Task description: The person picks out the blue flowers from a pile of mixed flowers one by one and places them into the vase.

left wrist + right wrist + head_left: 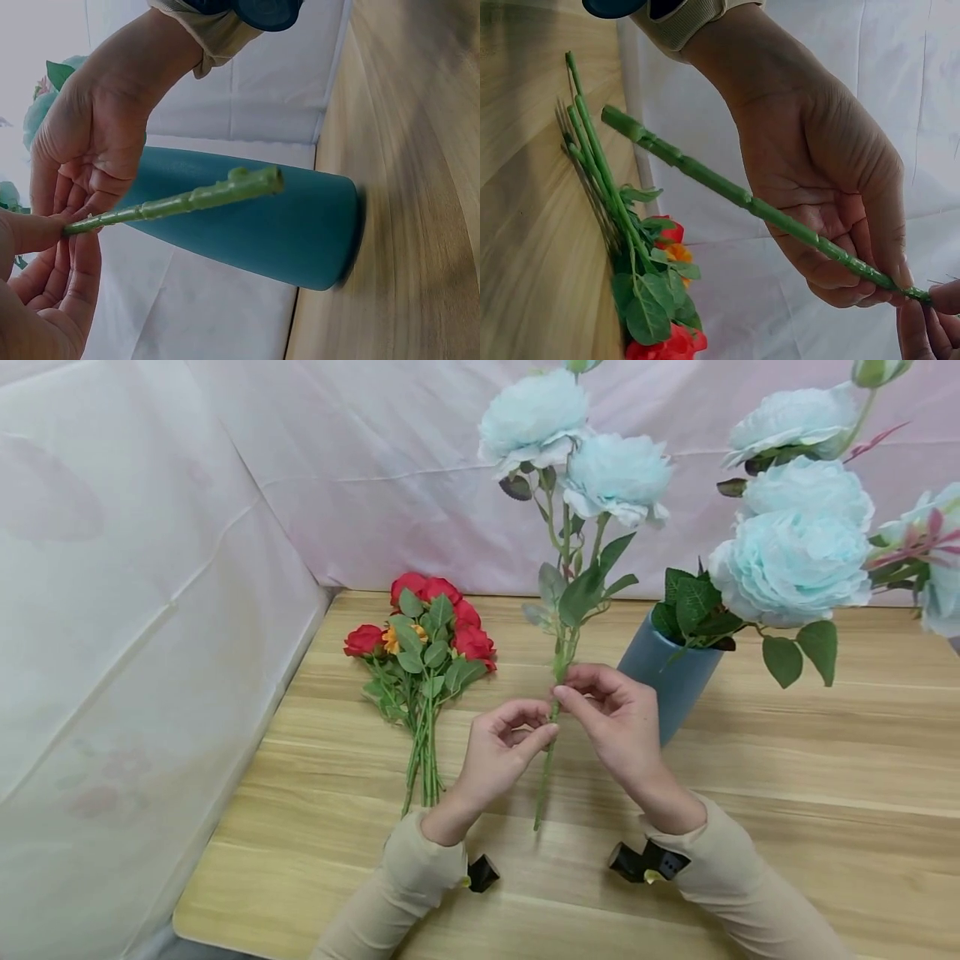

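An artificial flower stem (pixel 550 760) with pale blue blooms (pixel 618 477) is held upright over the table. My left hand (pixel 504 752) pinches it between thumb and fingers. Just above, my right hand (pixel 618 718) pinches the same stem near its lowest leaves. The cut lower end points down, free of the table, and shows large in the left wrist view as a green stem (pixel 210 196). Behind my right hand stands a blue vase (pixel 678 681) holding more pale blue flowers (pixel 795 564); the hand partly covers the vase.
Left of my hands, a bunch of red roses (pixel 472 639) with an orange flower (pixel 392 641) among them lies on the wooden table (pixel 300 860). Pale fabric (pixel 360 485) hangs behind the table and along its left side.
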Tool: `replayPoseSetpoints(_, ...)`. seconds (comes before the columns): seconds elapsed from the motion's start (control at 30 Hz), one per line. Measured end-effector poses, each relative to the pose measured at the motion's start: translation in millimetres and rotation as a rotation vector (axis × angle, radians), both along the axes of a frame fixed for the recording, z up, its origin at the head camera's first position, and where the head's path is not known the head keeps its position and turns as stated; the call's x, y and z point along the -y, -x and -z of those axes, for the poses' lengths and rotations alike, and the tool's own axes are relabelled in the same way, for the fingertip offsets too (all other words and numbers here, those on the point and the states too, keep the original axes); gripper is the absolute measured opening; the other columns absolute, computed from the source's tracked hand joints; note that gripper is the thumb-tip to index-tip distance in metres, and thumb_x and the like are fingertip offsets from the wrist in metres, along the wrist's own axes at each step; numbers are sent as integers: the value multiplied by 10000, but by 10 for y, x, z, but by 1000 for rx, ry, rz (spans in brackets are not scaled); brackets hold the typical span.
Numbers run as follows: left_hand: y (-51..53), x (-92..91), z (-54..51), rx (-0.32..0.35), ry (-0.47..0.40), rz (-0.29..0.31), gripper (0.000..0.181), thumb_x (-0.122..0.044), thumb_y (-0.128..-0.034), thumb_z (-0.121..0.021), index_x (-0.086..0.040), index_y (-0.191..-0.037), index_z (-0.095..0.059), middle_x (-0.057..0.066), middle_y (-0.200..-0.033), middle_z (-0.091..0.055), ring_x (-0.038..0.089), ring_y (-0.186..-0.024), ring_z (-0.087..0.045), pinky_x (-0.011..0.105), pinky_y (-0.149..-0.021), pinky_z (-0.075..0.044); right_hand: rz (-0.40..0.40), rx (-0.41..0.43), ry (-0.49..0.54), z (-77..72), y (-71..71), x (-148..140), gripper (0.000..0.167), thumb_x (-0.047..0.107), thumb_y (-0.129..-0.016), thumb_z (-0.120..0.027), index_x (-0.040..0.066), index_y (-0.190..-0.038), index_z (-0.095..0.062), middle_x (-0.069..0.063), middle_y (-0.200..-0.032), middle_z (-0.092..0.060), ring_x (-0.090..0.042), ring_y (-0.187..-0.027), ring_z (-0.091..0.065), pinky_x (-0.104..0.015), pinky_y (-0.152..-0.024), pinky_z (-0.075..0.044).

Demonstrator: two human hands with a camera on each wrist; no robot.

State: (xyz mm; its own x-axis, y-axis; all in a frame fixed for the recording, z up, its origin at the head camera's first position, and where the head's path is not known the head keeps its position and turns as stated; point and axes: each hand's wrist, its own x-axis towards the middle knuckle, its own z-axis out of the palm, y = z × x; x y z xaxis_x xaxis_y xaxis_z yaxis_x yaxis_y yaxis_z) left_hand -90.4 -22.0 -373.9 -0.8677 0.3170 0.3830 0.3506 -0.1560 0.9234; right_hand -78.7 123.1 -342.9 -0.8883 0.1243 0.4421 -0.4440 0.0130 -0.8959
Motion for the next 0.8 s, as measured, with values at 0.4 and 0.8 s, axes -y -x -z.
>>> replayPoseSetpoints(0.4,191,-89,105,10,-51,27,228,19,-941,-486,182,-1082,-561,343,-988,-596,289,-900,-634,376,-839,-533,87,-214,43,-362,-98,-231,116,-91,-795,-677,-176,-841,-613,-62,-763,-673,-122,-681,-646,-180,-605,-531)
replayPoseSetpoints(0.8,460,-432,239,-67,92,66,574,9,-800,-710,16,-1323,-473,159,-1318,-508,262,-1204,-477,388,-1039,-374,218,-315,22,-646,-210,-472,77,-174,-765,-640,-199,-824,-597,-69,-730,-639,-168,-641,-603,-177,-635,-528)
